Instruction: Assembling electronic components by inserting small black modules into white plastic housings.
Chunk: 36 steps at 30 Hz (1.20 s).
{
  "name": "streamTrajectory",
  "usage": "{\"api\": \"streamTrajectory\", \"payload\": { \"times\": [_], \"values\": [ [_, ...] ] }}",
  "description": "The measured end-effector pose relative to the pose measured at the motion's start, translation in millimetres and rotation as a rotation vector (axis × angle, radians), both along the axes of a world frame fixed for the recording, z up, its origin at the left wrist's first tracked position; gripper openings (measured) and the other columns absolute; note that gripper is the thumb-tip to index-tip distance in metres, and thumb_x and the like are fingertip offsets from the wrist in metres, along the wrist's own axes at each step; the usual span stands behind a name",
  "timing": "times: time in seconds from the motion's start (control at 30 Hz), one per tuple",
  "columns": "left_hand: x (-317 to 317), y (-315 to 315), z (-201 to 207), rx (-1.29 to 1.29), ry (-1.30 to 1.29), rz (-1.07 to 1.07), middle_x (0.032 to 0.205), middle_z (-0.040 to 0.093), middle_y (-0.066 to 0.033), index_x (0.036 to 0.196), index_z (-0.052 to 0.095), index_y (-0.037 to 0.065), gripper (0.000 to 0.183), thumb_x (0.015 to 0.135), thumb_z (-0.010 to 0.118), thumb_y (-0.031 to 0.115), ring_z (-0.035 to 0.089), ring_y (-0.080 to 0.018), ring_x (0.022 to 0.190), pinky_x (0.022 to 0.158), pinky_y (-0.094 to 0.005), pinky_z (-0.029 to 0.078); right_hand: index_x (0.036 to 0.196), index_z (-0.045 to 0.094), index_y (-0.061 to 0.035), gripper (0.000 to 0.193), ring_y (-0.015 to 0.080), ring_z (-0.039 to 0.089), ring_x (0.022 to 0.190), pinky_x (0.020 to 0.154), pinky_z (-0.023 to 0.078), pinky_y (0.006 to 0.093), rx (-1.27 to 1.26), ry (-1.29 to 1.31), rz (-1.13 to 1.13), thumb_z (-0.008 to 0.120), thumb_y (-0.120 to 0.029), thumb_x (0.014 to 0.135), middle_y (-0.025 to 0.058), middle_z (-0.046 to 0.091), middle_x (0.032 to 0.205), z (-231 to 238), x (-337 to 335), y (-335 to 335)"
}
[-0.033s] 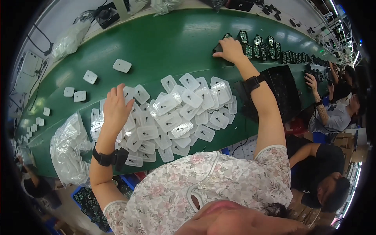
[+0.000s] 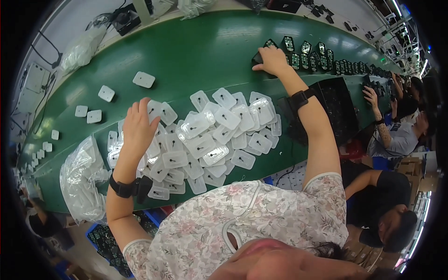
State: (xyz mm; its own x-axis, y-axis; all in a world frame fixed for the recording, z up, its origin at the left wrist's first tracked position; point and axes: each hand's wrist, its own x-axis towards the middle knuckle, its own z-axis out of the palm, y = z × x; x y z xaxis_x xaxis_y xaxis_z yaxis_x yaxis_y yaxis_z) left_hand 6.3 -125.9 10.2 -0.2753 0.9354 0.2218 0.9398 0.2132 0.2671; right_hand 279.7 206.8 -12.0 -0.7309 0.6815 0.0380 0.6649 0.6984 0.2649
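My left hand (image 2: 137,123) lies over the left part of a pile of translucent white plastic cases (image 2: 201,145). Its fingers are stretched out with the thumb apart, and one white case (image 2: 154,110) shows beside the fingertips. Each case carries a small dark mark in its middle. At the far side of the bench my right hand (image 2: 273,59) is closed around a black housing (image 2: 257,58), partly hidden under the fingers. Rows of black housings with green circuit boards (image 2: 305,60) stand just right of that hand.
Several white cases (image 2: 143,79) lie spaced along the green bench (image 2: 186,51) to the left. A clear plastic bag (image 2: 84,182) rests on the near left edge. A black box (image 2: 336,105) stands right of my right forearm. Co-workers (image 2: 396,130) sit along the right.
The white cases and the black housings with boards have shifted very slightly to the left. Both my hands stay almost in place.
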Motion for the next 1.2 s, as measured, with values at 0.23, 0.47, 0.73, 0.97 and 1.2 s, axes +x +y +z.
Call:
{"api": "streamTrajectory", "payload": {
  "times": [0.23,0.47,0.73,0.97,1.2],
  "values": [
    [5.2,89.9,-23.8,0.053,-0.018,-0.190,0.098,0.053,-0.0132,0.113,0.045,0.005,0.050,0.069,0.068,0.012,0.051,-0.0311,0.092,0.077,-0.0390,0.043,0.117,0.046,-0.0069,0.055,0.0289,0.060,0.086,0.067,0.052,0.0372,-0.525,0.660,-0.184,0.068,-0.032,0.073,0.0139,0.057,0.102,-6.2,-20.2,4.3],
    [-2.1,151.0,-62.1,0.044,0.062,-0.219,0.102,0.053,-0.0138,0.112,0.045,0.005,0.050,0.067,0.068,0.008,0.050,-0.0321,0.094,0.079,-0.0388,0.043,0.112,0.052,-0.0153,0.034,0.0261,0.060,0.090,0.074,0.050,0.0355,-0.152,0.252,-0.180,0.060,-0.028,0.081,0.0079,0.058,0.099,4.2,-36.7,-14.7],
    [2.6,163.3,-69.2,0.133,-0.057,-0.345,0.100,0.058,-0.0101,0.109,0.047,0.006,0.048,0.067,0.070,0.011,0.052,-0.0274,0.097,0.078,-0.0376,0.041,0.118,0.050,-0.0165,0.047,0.0254,0.049,0.103,0.082,0.047,0.0363,-0.231,-0.050,0.246,0.064,-0.012,0.074,0.0048,0.053,0.105,12.0,-39.0,-13.0],
    [-3.5,154.4,-71.0,0.155,-0.135,-0.315,0.105,0.054,-0.0122,0.110,0.047,0.004,0.046,0.069,0.067,0.006,0.049,-0.0303,0.101,0.088,-0.0375,0.040,0.111,0.047,-0.0130,0.048,0.0283,0.054,0.095,0.074,0.049,0.0377,-0.243,0.141,0.044,0.070,-0.021,0.070,0.0112,0.052,0.102,3.4,-58.4,-30.0],
    [-7.3,149.9,-73.1,0.134,-0.111,-0.331,0.104,0.053,-0.0124,0.108,0.047,0.002,0.043,0.069,0.065,0.002,0.048,-0.0305,0.100,0.087,-0.0366,0.041,0.116,0.049,-0.0143,0.039,0.0292,0.055,0.090,0.076,0.048,0.0376,-0.313,0.220,0.404,0.061,-0.013,0.078,0.0105,0.052,0.100,-11.6,-50.5,-47.8]
  ]
}}
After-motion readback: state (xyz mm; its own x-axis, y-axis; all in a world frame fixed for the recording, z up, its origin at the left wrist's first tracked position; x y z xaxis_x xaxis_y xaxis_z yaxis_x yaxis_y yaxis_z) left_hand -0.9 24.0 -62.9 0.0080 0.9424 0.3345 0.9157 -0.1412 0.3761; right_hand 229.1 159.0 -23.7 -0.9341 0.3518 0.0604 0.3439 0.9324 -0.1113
